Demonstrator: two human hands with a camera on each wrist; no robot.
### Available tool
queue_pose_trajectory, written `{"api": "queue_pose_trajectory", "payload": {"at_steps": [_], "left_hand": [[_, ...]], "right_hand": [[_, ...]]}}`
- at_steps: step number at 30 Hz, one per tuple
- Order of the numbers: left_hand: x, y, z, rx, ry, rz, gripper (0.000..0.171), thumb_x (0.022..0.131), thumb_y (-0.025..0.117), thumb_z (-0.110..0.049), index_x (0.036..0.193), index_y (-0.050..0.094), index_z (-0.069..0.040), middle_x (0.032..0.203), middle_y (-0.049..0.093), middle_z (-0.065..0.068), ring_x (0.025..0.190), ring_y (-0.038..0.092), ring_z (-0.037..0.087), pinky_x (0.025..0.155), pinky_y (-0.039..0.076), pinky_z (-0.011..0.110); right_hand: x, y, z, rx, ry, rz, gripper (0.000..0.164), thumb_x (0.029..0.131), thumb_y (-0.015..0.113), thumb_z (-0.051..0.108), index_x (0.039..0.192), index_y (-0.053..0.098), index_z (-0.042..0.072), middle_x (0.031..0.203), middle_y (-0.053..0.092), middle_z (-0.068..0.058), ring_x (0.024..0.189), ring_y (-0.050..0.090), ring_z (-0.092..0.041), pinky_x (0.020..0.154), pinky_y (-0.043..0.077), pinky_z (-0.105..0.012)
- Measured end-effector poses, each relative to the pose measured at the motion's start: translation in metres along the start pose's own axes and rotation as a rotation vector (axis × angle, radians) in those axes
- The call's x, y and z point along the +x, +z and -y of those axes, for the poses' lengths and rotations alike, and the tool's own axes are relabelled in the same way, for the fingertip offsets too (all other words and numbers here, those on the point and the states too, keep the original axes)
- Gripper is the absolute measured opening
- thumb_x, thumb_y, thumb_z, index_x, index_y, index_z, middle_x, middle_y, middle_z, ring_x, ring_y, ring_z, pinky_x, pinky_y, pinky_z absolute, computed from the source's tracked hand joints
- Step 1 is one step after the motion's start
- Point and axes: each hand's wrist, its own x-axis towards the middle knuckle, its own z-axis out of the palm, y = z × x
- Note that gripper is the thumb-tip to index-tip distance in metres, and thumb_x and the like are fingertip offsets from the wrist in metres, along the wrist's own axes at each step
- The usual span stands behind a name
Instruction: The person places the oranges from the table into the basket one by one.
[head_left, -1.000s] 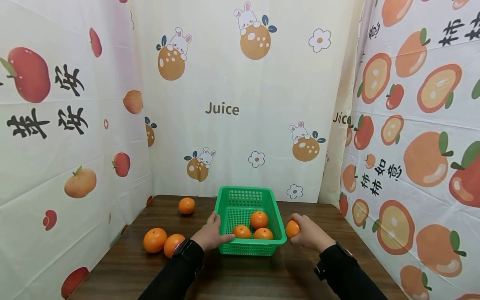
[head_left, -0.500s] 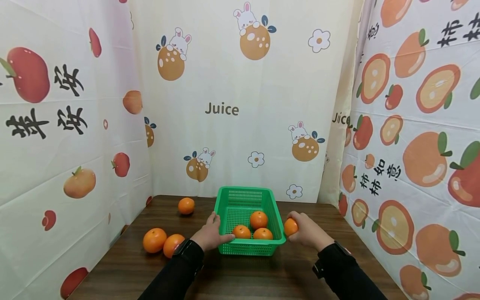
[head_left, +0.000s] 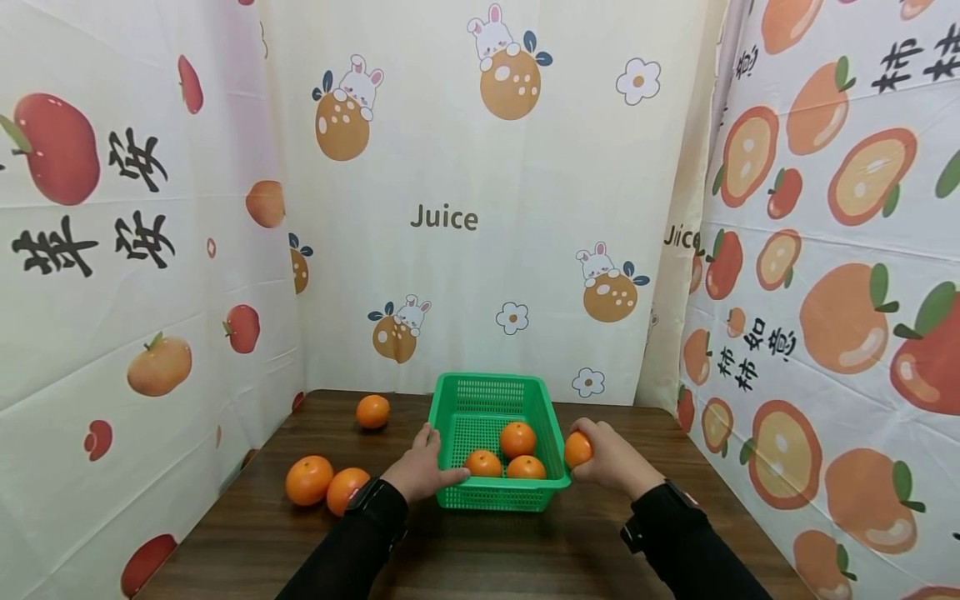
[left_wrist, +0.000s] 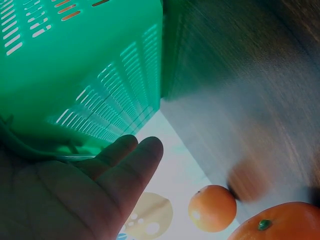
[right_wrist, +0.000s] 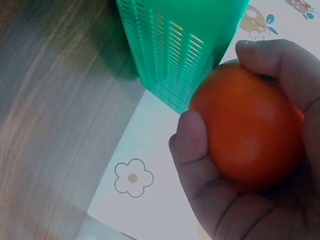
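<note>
My right hand (head_left: 617, 462) grips an orange (head_left: 577, 450) just outside the right rim of a green plastic basket (head_left: 495, 499). The right wrist view shows thumb and fingers curled round this orange (right_wrist: 247, 130), the basket wall (right_wrist: 172, 47) behind it. At the basket's left near corner rests my left hand (head_left: 415, 472), thumb at the front rim. Its fingers (left_wrist: 135, 177) lie fairly straight along the basket's side in the left wrist view. Inside the basket, three oranges (head_left: 518, 440) sit toward the near and right side.
Two oranges (head_left: 309, 481) lie on the dark wooden table (head_left: 480, 554) left of my left hand, one partly behind the wrist. Another orange (head_left: 372, 412) is farther back, left of the basket. Fruit-printed cloths (head_left: 480, 275) enclose the table at the back and both sides.
My right hand has shifted slightly left with its orange, closer to the basket's right rim. My left hand and the basket have stayed in place.
</note>
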Motion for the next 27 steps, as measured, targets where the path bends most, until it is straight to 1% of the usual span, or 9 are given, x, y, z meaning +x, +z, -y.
{"api": "queue_pose_trajectory", "payload": {"at_steps": [8, 13, 21, 27], "left_hand": [[-0.001, -0.001, -0.001, 0.006, -0.003, 0.002, 0.105, 0.096, 0.071, -0.062, 0.167, 0.025, 0.001, 0.179, 0.009, 0.020, 0.150, 0.042, 0.050, 0.116, 0.044, 0.064], [-0.001, 0.000, -0.001, 0.002, -0.005, 0.003, 0.105, 0.097, 0.070, -0.062, 0.168, 0.025, 0.001, 0.179, 0.009, 0.019, 0.151, 0.041, 0.051, 0.117, 0.043, 0.064], [-0.003, -0.001, -0.001, 0.008, -0.006, 0.005, 0.104, 0.097, 0.070, -0.062, 0.167, 0.026, 0.000, 0.179, 0.009, 0.020, 0.151, 0.040, 0.051, 0.116, 0.043, 0.065], [-0.006, -0.003, -0.003, 0.009, 0.001, -0.002, 0.104, 0.097, 0.070, -0.061, 0.168, 0.025, 0.000, 0.179, 0.010, 0.019, 0.152, 0.040, 0.051, 0.117, 0.043, 0.064]], "right_hand": [[0.003, 0.000, 0.002, 0.003, -0.009, 0.000, 0.059, 0.073, 0.090, 0.009, 0.126, 0.064, 0.015, 0.111, 0.057, -0.011, 0.093, 0.055, -0.025, 0.079, 0.055, -0.040], [0.006, 0.002, 0.006, 0.014, -0.014, 0.002, 0.055, 0.075, 0.089, 0.011, 0.124, 0.064, 0.017, 0.113, 0.058, -0.010, 0.094, 0.055, -0.024, 0.081, 0.056, -0.039], [0.009, 0.006, 0.015, 0.057, -0.019, 0.023, 0.059, 0.077, 0.089, 0.009, 0.130, 0.064, 0.011, 0.115, 0.059, -0.012, 0.094, 0.057, -0.025, 0.080, 0.057, -0.039], [0.011, 0.008, 0.021, 0.059, -0.018, 0.023, 0.061, 0.077, 0.089, 0.010, 0.133, 0.063, 0.011, 0.116, 0.058, -0.012, 0.095, 0.057, -0.025, 0.081, 0.057, -0.039]]}}
